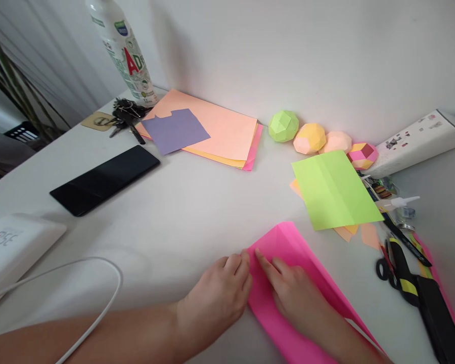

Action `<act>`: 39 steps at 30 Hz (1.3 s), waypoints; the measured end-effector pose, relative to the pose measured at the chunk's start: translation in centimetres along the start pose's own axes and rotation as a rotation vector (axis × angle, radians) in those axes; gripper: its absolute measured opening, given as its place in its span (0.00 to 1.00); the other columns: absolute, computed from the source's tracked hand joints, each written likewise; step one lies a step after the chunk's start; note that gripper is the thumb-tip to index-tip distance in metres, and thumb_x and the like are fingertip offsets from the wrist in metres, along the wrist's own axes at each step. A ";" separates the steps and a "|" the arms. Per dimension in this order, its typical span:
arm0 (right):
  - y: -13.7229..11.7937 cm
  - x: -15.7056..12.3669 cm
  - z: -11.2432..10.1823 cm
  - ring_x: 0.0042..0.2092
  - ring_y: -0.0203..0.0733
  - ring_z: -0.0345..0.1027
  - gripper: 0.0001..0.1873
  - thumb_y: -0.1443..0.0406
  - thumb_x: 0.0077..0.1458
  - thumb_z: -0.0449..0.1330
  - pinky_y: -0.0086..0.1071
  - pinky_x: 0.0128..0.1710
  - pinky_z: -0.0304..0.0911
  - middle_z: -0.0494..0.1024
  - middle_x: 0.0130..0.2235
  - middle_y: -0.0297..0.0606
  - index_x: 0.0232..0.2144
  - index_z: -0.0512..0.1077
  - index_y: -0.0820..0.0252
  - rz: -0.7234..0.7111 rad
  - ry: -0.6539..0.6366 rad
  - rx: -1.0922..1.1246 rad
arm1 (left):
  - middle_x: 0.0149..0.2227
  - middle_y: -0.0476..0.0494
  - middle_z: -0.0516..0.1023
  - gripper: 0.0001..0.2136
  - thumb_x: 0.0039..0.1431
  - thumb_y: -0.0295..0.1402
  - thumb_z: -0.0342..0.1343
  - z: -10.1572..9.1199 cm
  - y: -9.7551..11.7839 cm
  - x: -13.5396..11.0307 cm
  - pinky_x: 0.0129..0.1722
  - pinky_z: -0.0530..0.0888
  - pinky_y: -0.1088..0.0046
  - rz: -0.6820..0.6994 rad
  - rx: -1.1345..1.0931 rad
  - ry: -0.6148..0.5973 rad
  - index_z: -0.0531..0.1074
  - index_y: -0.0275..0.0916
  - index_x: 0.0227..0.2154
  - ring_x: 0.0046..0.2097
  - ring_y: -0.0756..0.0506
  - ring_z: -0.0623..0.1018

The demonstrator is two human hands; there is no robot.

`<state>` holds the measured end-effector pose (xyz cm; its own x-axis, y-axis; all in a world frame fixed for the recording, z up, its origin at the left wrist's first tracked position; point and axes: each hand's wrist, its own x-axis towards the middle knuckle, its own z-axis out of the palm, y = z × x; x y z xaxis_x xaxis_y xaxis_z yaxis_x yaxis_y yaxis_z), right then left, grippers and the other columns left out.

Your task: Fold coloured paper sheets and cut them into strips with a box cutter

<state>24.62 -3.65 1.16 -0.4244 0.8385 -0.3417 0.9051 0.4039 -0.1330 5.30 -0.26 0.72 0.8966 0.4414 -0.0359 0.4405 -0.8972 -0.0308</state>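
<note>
A folded bright pink paper [288, 242] lies on the white table [197, 202] near the front. My left hand [216, 298] rests at its left edge, fingers curled together and pressing on the paper's corner. My right hand [296, 296] lies on top of the pink paper, index finger stretched toward the same corner, the other fingers flat on the sheet. The two hands nearly touch at the fingertips.
A creased green sheet [335, 189] lies right of centre. Several paper polyhedra [311, 137] line the wall. A stack of orange and purple sheets [208, 129], keys [127, 114], a black phone [104, 179], a bottle [123, 48], scissors [392, 263], a white cable [98, 273].
</note>
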 end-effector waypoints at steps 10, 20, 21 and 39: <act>-0.2 0.0 0.1 0.27 0.39 0.62 0.34 0.80 0.53 0.42 0.32 0.23 0.51 0.71 0.33 0.40 0.63 0.52 0.64 0.014 -0.008 0.028 | 0.48 0.37 0.72 0.14 0.57 0.19 0.49 -0.8 -2.4 0.6 0.31 0.72 0.69 0.045 -0.111 -0.090 0.72 0.33 0.44 0.38 0.44 0.71; -0.3 0.1 -0.6 0.31 0.40 0.63 0.36 0.80 0.51 0.43 0.32 0.27 0.56 0.72 0.38 0.43 0.63 0.52 0.64 0.042 -0.062 0.041 | 0.57 0.48 0.67 0.08 0.62 0.24 0.49 0.6 -5.5 0.4 0.58 0.59 0.56 0.110 -0.231 0.118 0.72 0.40 0.37 0.63 0.37 0.57; -0.3 0.0 -0.6 0.31 0.40 0.64 0.36 0.80 0.51 0.43 0.32 0.27 0.56 0.72 0.38 0.43 0.63 0.52 0.63 0.043 -0.062 0.047 | 0.59 0.51 0.65 0.08 0.63 0.25 0.48 0.6 -5.9 0.4 0.60 0.55 0.55 0.109 -0.261 0.098 0.72 0.41 0.38 0.64 0.37 0.54; -1.7 -0.8 -4.1 0.41 0.47 0.66 0.19 0.68 0.60 0.51 0.38 0.36 0.63 0.72 0.43 0.48 0.53 0.67 0.62 -0.074 0.026 -0.060 | 0.68 0.49 0.43 0.24 0.63 0.39 0.49 0.4 -7.5 1.3 0.61 0.42 0.44 0.058 -0.302 -0.160 0.55 0.52 0.61 0.66 0.32 0.39</act>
<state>23.34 -3.51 5.47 -0.4916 0.8143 -0.3085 0.8681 0.4861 -0.1005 3.18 7.06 0.48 0.9123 0.3648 -0.1858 0.4045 -0.8733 0.2716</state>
